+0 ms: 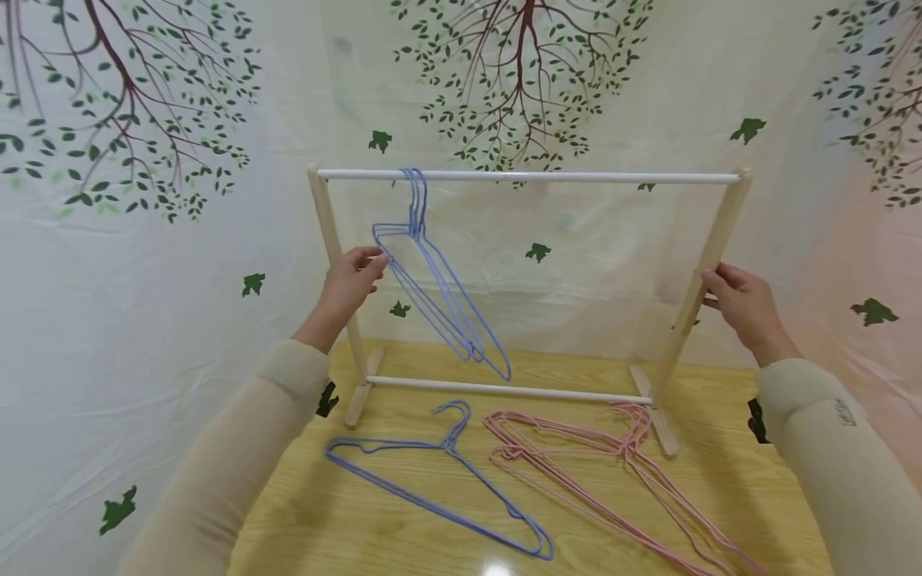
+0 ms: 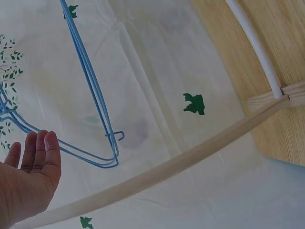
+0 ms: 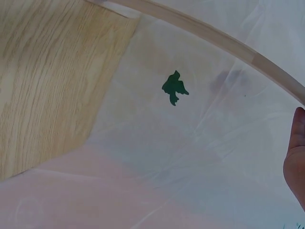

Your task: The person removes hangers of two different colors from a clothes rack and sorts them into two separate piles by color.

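Note:
Several blue wire hangers (image 1: 441, 272) hang from the white top bar (image 1: 576, 177) of a small wooden clothes rack (image 1: 333, 220), toward its left end. My left hand (image 1: 353, 280) is beside their left corner, fingers loosely bent; in the left wrist view the same hand (image 2: 33, 176) shows its fingers together in front of the hanger wire, and contact is unclear. My right hand (image 1: 745, 308) holds the rack's right post (image 1: 702, 272) between thumb and fingers. Only part of that hand (image 3: 296, 157) shows in the right wrist view, against the post.
Blue hangers (image 1: 432, 506) lie at the front of the wooden table (image 1: 403, 552). To their right lies an overlapping pile of pink hangers (image 1: 576, 488), its hooks near the rack's right foot (image 1: 664, 436). A lower white bar (image 1: 497, 389) joins the feet. Behind hangs a leaf-printed curtain (image 1: 598, 240).

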Available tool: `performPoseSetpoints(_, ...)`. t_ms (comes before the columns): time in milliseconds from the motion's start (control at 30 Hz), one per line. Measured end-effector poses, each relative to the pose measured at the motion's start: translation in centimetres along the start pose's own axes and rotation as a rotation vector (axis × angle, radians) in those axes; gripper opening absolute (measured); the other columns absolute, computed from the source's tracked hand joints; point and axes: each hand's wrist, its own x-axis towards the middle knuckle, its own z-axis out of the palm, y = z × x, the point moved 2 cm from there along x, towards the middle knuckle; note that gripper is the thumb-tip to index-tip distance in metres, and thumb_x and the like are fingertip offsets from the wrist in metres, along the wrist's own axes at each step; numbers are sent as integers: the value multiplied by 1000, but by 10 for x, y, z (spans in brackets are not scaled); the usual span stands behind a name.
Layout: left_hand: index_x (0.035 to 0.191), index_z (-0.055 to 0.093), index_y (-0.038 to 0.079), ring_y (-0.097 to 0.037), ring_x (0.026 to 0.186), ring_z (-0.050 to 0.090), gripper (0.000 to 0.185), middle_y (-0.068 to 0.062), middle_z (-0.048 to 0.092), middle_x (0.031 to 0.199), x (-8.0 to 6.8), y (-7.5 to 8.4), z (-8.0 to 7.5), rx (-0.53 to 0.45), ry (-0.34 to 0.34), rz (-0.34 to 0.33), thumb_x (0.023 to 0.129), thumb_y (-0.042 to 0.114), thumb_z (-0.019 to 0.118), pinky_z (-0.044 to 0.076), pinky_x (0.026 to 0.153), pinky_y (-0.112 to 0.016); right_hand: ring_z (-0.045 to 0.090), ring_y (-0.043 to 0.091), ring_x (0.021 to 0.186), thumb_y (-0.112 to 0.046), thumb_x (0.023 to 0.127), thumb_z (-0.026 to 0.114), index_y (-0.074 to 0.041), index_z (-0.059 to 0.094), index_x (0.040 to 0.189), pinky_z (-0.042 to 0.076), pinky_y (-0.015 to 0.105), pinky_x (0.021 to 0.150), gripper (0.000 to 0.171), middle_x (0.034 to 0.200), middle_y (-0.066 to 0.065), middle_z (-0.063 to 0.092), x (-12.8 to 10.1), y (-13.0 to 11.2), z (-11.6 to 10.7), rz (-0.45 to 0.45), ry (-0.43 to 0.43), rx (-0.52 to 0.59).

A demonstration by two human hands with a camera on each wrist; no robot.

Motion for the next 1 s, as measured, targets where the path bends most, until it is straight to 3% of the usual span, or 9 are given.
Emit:
performPoseSetpoints(233,133,58,0,-29,104,59,41,-14,61,109,0,8,32,-56,-31,-33,104,27,56,54,88,-38,55,-13,94,-37,102,51,5,35,150,51,8,76,66,107,-23,57,-3,7,-3,16,43,21)
performPoseSetpoints(300,131,59,0,-26,100,59,40,-12,62,107,-1,10,37,-67,-32,-40,103,28,56,55,86,-37,56,-11,94,-35,102,52,7,35,150,51,9,75,65,106,-22,58,-3,8,-1,15,43,71)
performPoseSetpoints(467,130,61,1,-22,94,59,39,-13,63,108,-2,9,41,-102,-11,-73,102,27,58,55,82,-35,58,-9,94,-32,102,55,9,36,148,52,10,74,64,102,-23,61,-1,7,8,1,43,145)
performPoseSetpoints(700,132,59,-2,-33,106,61,41,-18,64,115,0,7,49,-182,-24,-82,102,27,58,55,89,-42,56,-11,93,-36,101,52,7,38,148,51,9,74,65,100,-27,57,-2,6,8,6,84,71)
performPoseSetpoints(1000,134,58,-1,-30,105,62,42,-19,64,118,0,11,53,-198,-30,-92,102,27,58,54,93,-43,57,-9,92,-34,101,54,8,39,147,52,9,73,64,100,-25,59,-6,6,6,7,90,99)
